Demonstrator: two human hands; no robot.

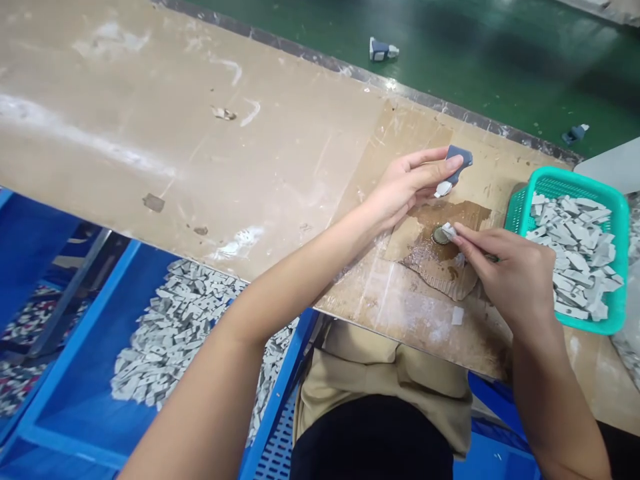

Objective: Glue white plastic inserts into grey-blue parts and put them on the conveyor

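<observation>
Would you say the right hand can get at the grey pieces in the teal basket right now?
Probably yes: the right hand lies just beside the open teal basket, nothing between them, though its fingertips are pinching a small piece.

The table top (200, 167) was a smooth tan laminate, dulled by scuffs and chalky white smears, with a pitted, metal-looking strip (320, 59) along its twelve o'clock edge. The brown cardboard (440, 267) looked rough, torn and damp-stained. In the left hand (405, 190) the piece (457, 163) was matt blue-grey plastic. At three o'clock the basket (567, 179) was glossy teal plastic mesh, its parts (575, 247) matt grey. At seven o'clock the bin (75, 400) was shiny blue plastic.
</observation>
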